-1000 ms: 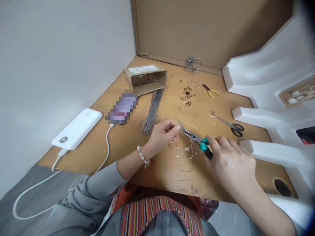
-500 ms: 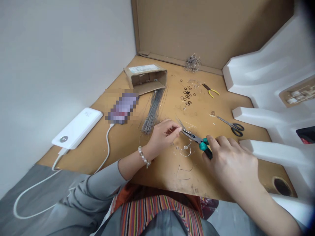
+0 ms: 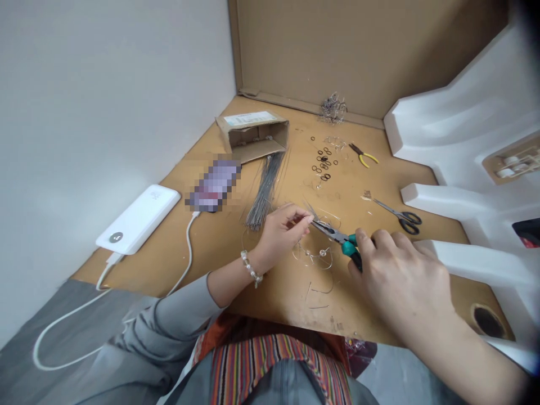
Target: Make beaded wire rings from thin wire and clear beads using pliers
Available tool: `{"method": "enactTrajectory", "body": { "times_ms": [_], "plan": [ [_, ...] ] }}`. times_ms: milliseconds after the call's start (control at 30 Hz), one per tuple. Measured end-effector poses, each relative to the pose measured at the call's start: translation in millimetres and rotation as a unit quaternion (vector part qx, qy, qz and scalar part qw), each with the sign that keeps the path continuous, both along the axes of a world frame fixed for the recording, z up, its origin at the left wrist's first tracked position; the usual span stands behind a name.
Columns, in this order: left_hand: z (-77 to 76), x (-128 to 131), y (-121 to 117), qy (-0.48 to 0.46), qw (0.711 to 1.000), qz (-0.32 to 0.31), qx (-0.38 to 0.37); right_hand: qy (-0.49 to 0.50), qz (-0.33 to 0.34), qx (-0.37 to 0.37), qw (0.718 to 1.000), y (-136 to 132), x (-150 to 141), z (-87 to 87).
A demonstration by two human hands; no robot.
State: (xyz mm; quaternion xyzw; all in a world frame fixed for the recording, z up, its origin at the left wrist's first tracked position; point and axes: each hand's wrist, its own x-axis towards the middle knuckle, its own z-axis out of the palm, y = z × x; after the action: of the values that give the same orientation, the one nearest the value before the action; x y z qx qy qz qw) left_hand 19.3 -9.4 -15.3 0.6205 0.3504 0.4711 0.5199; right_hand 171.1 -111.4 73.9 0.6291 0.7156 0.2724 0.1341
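Observation:
My right hand (image 3: 399, 275) is wrapped round the green-and-black handles of a pair of long-nose pliers (image 3: 337, 236). Their jaws point left and reach the fingertips of my left hand (image 3: 287, 229), which are pinched together on a thin wire, mostly hidden there. Just below the jaws, a looped wire with clear beads (image 3: 323, 253) hangs or lies over the table; I cannot tell which. A bundle of straight grey wires (image 3: 262, 202) lies beyond my left hand. Short wire offcuts (image 3: 319, 307) are on the table nearer to me.
An open cardboard box (image 3: 257, 138) lies behind the wire bundle. Dark rings (image 3: 324, 163), yellow-handled pliers (image 3: 363, 156), scissors (image 3: 399, 215) and a wire tangle (image 3: 333, 107) are farther back. A phone (image 3: 215, 185) and white power bank (image 3: 139, 219) sit left; white foam (image 3: 455, 259) borders the right.
The whole view has shifted slightly, so things appear a little farther right. Both hands keep their hold, and the beaded loop below the pliers has swung a little.

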Motion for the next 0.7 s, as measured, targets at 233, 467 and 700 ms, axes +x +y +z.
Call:
{"method": "enactTrajectory", "body": {
  "times_ms": [233, 467, 700],
  "plan": [
    [-2.5, 1, 0, -0.018, 1.000, 0.012, -0.007, -0.005, 0.003, -0.020, 1.000, 0, -4, 3.6],
    [-4.8, 0, -1, -0.017, 0.998, 0.031, 0.052, -0.020, 0.014, -0.027, 0.999, 1, -5, 6.4],
    [-5.9, 0, 0, 0.022, 0.996, 0.025, 0.077, -0.001, 0.020, -0.045, 0.999, 6, 5, 0.9]
  ]
}}
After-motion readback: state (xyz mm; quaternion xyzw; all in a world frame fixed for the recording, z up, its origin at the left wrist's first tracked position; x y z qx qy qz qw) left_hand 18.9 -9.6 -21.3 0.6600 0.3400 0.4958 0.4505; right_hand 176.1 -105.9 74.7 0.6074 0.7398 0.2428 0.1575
